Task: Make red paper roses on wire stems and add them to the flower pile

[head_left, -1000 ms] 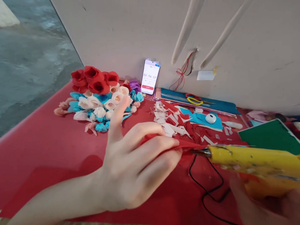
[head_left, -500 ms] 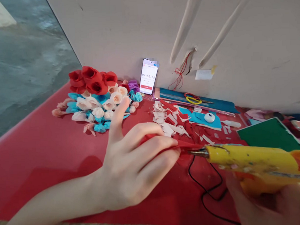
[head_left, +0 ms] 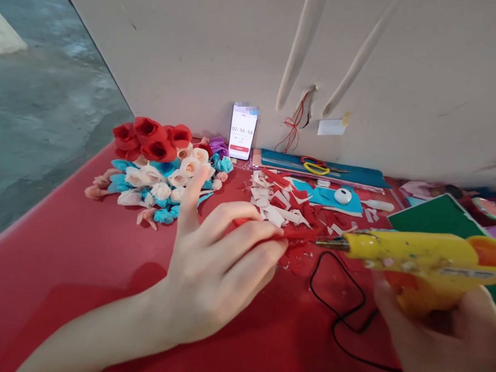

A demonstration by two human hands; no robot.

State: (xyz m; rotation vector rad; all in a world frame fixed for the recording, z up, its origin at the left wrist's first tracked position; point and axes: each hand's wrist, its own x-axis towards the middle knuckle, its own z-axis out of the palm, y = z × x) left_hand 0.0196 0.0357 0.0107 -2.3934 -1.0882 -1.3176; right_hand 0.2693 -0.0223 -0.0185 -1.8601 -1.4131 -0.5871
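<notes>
Fingers curled, my left hand [head_left: 224, 266] pinches a piece of red crepe paper [head_left: 301, 236]; most of it is hidden behind the fingers. My right hand [head_left: 451, 330] is wrapped round the handle of a yellow glue gun [head_left: 415, 252], stained along its barrel. The gun points left, its metal nozzle close to the red paper by my left fingertips; whether they touch I cannot tell. A black cord [head_left: 339, 313] loops over the red tabletop [head_left: 126, 323] below the gun. Beyond my left hand lies a heap of paper flowers [head_left: 161, 173], red, white, blue and pink.
A phone [head_left: 243, 131] showing a timer leans on the wall. White and red paper scraps [head_left: 279, 198] lie beyond my fingers. Farther back are scissors [head_left: 315, 165], a white earbud case [head_left: 342, 195] on blue paper and a green board [head_left: 442, 218] at the right.
The glue gun's nozzle has shifted slightly up relative to my left fingertips. My left hand keeps its pinch on the red paper. The whole view has shifted a little.
</notes>
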